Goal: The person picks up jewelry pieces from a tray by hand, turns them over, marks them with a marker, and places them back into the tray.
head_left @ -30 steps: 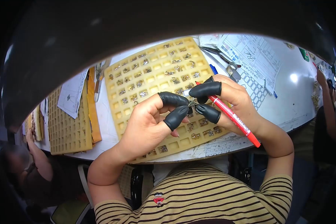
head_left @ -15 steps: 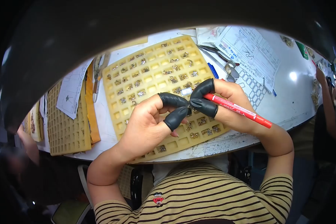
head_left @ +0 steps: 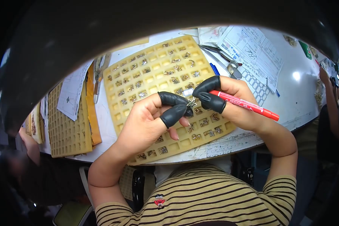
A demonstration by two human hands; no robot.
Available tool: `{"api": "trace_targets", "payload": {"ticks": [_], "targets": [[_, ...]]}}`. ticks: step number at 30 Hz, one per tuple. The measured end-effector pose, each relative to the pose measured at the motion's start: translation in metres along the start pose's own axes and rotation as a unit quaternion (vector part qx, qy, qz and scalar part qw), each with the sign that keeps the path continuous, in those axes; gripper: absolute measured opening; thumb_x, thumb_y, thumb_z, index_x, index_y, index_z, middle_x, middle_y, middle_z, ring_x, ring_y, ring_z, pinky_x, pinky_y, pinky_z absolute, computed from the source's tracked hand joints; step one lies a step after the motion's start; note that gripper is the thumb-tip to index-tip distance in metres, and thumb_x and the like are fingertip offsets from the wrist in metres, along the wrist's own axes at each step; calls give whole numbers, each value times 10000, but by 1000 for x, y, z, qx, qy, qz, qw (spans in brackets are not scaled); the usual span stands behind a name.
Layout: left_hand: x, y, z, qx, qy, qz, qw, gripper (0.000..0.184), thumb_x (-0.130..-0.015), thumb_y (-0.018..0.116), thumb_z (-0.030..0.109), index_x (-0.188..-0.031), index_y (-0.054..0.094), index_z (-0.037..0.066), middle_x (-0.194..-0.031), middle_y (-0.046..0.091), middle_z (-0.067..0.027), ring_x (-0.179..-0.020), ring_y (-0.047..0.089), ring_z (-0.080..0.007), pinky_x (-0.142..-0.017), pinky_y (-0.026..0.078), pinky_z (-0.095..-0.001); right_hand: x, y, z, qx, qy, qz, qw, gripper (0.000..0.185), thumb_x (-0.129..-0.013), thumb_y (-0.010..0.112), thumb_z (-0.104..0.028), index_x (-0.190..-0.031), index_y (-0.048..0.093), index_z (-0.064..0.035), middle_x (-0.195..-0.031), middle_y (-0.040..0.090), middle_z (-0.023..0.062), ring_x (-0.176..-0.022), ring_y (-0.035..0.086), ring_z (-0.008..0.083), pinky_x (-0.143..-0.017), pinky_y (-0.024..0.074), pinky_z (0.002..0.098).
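Note:
Between the black-covered thumb and index finger of my left hand (head_left: 154, 115) is a small silvery flower-shaped metal piece (head_left: 192, 102). My right hand (head_left: 229, 98), its thumb and index finger also in black finger cots, is closed with a red marker (head_left: 248, 106) lying across it, the far end pointing right. The right fingertips sit just beside the metal piece; whether they touch it I cannot tell. Below both hands lies a yellow compartment tray (head_left: 115, 107), many of its pockets holding small metal pieces. A small white label (head_left: 188, 92) shows by the right fingertips.
Left of the tray lie another yellow tray (head_left: 66, 132), a printed sheet (head_left: 72, 92) and a tool (head_left: 98, 84). Behind on the right are papers (head_left: 252, 52), scissors (head_left: 233, 67) and a blue pen (head_left: 214, 69). Other people's arms show at both sides.
My hands have drawn slightly apart, and the metal piece now shows between them. The red marker has shifted a little right and down with my right hand.

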State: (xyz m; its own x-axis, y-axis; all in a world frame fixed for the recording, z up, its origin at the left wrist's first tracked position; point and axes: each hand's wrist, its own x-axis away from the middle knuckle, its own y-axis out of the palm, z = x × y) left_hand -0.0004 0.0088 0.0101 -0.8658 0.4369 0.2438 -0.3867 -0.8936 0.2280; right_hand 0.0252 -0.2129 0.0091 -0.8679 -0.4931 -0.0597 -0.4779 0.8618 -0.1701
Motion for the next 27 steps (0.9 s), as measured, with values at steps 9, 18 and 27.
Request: {"api": "trace_targets", "payload": {"ticks": [9,18,27], "targets": [[1,1,0,-9,14,8,1000,187,-906,578,62,-1052,555,-52,-955,642,-140,-834,654,-167,-570,543,-234,1,1,1,20,-37,9,999,152,-873,595,-71,-992,643,11,-852,640,45,-759,578,72,-651,471,232],[2,3,1,-17,18,22,999,196,-907,580,63,-1056,547,-61,-931,649,-141,-794,646,-149,-574,539,-231,0,4,2,21,-40,1,999,166,-859,622,-80,-992,647,16,-852,648,53,-773,591,81,-673,480,239],[-4,3,3,62,-38,-15,997,237,-909,591,108,-1080,549,-51,-899,656,-137,-754,647,-164,-562,537,-236,2,6,-1,84,-93,28,992,126,-806,669,-49,-926,658,-12,-833,655,78,-759,617,148,-681,488,274]]}}
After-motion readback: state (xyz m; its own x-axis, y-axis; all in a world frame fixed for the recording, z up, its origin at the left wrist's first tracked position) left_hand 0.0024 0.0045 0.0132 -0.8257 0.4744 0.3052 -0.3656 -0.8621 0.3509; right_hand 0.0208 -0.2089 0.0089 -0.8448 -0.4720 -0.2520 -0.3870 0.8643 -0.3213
